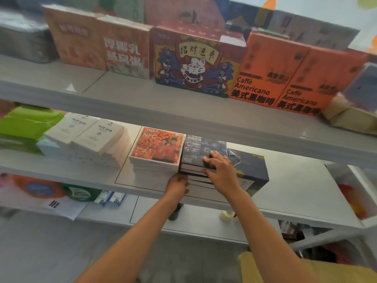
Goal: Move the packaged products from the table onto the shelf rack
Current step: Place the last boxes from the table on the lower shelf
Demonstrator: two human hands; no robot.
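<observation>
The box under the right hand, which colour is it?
Dark blue box, head view.

Dark blue blueberry-print box [201, 149], orange fruit-print box [159, 146] — white sides, bright orange coffee cartons [271, 76], green packs [26, 123]
</observation>
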